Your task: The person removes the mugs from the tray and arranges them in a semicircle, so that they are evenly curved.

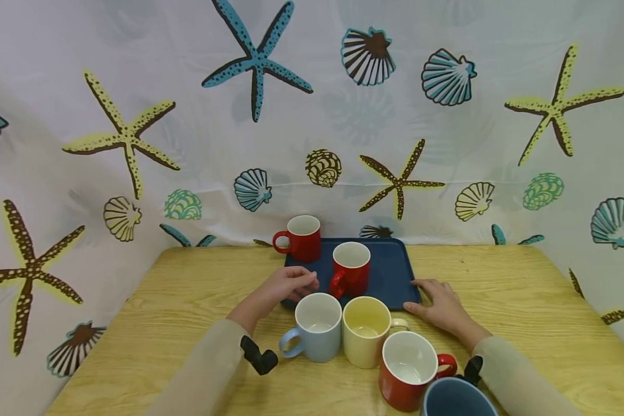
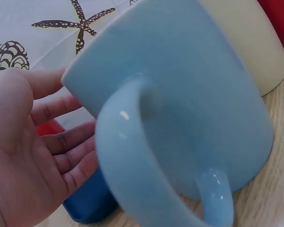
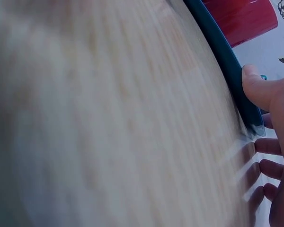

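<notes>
Head view first: the tray (image 1: 390, 266) is a navy rectangle with rounded corners and a low raised lip, sitting flat on the wood-grain bench (image 1: 197, 289). Two glossy red mugs with white insides stand upright there: the far red mug (image 1: 307, 248) at the tray's far left corner, handle poking out left, and the middle red mug (image 1: 356, 283) around the tray's middle, handle facing the near side.

The left hand (image 1: 293, 281) is by the tray's left edge, fingers loosely bent and apart, gripping nothing. The right hand (image 1: 439, 300) touches the tray's right edge near the close corner, fingers spread rather than wrapped.

On the near side of the tray there's a light-blue mug (image 1: 319, 344), a yellow mug (image 1: 364, 346) beside it, then a front red mug (image 1: 403, 393) and a darker blue mug (image 1: 452, 404) cut off by the frame.

Right wrist cam gives you what the head one can't: the thumb (image 3: 255, 85) right on the tray's lip, plus the outer wall side-on. Left wrist cam shows the light-blue mug's shiny handle up close; can't tell there whether the fingertips brush that mug.
</notes>
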Tool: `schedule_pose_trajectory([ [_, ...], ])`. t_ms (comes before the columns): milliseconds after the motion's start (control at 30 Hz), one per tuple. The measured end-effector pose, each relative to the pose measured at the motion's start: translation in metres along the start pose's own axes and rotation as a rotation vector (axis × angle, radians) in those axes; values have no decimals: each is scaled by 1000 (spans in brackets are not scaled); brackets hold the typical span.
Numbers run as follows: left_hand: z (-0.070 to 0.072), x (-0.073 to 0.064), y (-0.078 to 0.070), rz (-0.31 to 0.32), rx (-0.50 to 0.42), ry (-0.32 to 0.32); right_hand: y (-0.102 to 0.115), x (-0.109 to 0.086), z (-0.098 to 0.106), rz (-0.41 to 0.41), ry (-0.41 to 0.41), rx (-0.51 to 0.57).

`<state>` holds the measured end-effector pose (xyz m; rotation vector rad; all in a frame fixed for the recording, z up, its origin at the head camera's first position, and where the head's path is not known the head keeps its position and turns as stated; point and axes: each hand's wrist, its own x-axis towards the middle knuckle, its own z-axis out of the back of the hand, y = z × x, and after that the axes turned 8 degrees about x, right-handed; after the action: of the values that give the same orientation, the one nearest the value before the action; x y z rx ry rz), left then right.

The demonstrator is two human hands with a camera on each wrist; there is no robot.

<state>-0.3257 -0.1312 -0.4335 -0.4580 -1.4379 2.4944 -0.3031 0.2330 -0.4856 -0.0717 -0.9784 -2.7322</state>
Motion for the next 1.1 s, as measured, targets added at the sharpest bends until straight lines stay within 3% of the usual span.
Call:
schedule_pose_trajectory([
  [300, -7, 11, -2, 45, 66, 17, 0, 0, 1, -18, 6, 8],
  [533, -10, 14, -2, 90, -115, 124, 0, 1, 1, -14, 7, 8],
  [633, -11, 18, -3, 94, -139, 143, -1, 1, 1, -8, -2, 5],
  [1100, -24, 30, -15, 68, -82, 248, 0, 1, 1, -30, 4, 15],
])
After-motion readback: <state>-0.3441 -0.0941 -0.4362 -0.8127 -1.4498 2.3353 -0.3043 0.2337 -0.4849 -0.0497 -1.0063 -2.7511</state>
